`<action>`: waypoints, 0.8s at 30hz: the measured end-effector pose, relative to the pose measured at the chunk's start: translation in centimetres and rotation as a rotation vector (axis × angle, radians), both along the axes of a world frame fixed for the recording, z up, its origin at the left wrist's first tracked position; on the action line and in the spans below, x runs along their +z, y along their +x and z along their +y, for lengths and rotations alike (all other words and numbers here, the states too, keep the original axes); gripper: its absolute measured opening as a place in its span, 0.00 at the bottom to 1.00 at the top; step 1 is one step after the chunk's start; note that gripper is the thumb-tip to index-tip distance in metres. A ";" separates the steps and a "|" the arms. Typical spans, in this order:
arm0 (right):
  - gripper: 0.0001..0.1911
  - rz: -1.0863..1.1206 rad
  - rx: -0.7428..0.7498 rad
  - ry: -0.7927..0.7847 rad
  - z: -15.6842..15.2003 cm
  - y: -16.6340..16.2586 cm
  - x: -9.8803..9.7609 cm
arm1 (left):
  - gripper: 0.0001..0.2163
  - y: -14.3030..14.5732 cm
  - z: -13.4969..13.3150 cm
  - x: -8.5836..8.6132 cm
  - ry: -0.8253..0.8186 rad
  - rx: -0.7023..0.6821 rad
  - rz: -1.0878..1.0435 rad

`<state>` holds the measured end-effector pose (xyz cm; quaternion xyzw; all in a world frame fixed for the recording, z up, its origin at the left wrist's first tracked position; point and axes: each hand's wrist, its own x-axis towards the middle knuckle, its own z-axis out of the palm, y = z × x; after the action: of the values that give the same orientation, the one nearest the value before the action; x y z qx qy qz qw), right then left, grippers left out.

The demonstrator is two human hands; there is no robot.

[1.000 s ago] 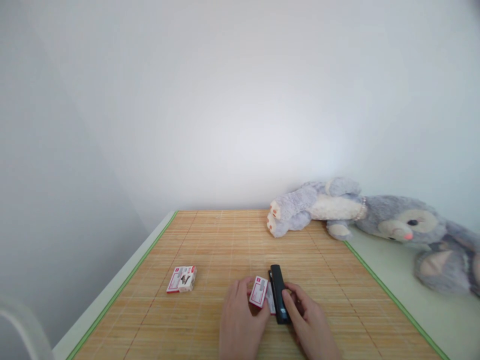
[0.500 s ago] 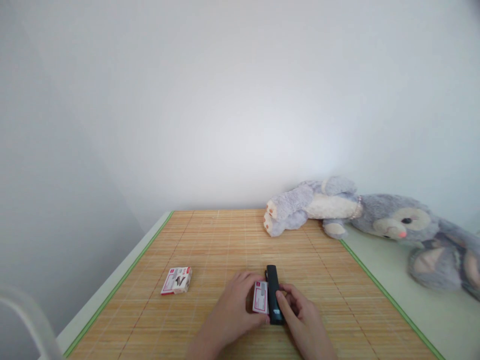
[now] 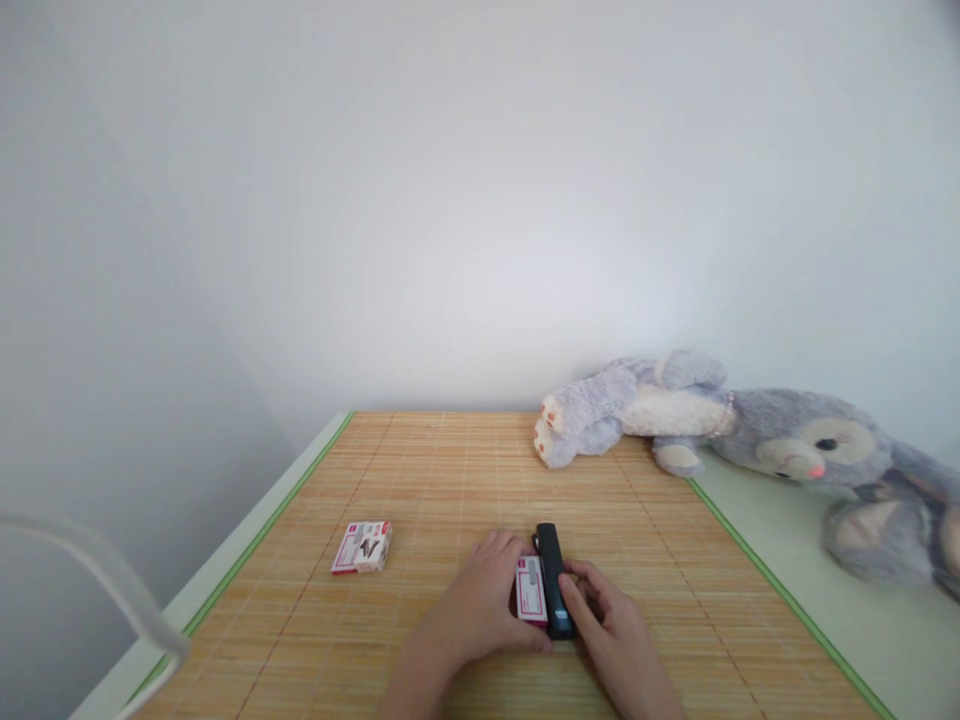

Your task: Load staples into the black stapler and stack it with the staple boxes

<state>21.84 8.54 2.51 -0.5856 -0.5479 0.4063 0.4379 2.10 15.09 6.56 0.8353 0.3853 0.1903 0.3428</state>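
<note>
My left hand (image 3: 484,605) curls around a small white and pink box (image 3: 531,590), thumb at its near end and fingers at its far left. Lying lengthwise right beside that box is a black stapler (image 3: 553,580), so close that the two seem to touch. My right hand (image 3: 611,625) grips the stapler's right side near its front, thumb on top and fingers bent along the edge. A second white and pink box (image 3: 362,547), with a stapler picture on it, rests apart on the left of the mat.
A bamboo mat (image 3: 450,470) with green edging covers much of the pale table (image 3: 840,590). A grey plush toy (image 3: 637,410) lies along the back right by the wall (image 3: 450,200). A white curved bar (image 3: 112,575) rises at the lower left.
The camera view has shifted slightly, and more of the white curved bar shows. Both hands keep nearly the same hold on the box and stapler, which stay side by side.
</note>
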 end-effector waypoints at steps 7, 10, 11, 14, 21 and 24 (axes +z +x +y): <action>0.28 -0.026 -0.030 -0.039 0.3 0.3 -1.0 | 0.34 -8.9 -0.6 2.0 0.182 0.338 -0.101; 0.29 -0.033 -0.041 -0.049 0.3 0.3 -1.2 | 0.22 -16.3 0.8 2.0 0.207 0.546 -0.126; 0.30 -0.029 -0.037 -0.049 0.3 0.3 -1.2 | 0.22 -18.5 1.2 1.7 0.174 0.593 -0.134; 0.30 -0.001 -0.024 -0.041 0.3 0.2 -0.8 | 0.26 -22.8 2.3 -0.1 0.114 0.567 -0.024; 0.32 -0.001 -0.061 -0.036 0.3 0.1 -0.1 | 0.26 -25.8 1.9 -0.9 0.187 0.549 0.097; 0.29 0.018 -0.046 -0.027 0.2 0.0 0.0 | 0.27 -24.0 0.5 1.3 0.203 0.640 -0.045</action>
<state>21.80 8.69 2.47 -0.6001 -0.5249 0.4086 0.4443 -21.86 15.58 7.84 0.6976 0.5994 0.3439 0.1892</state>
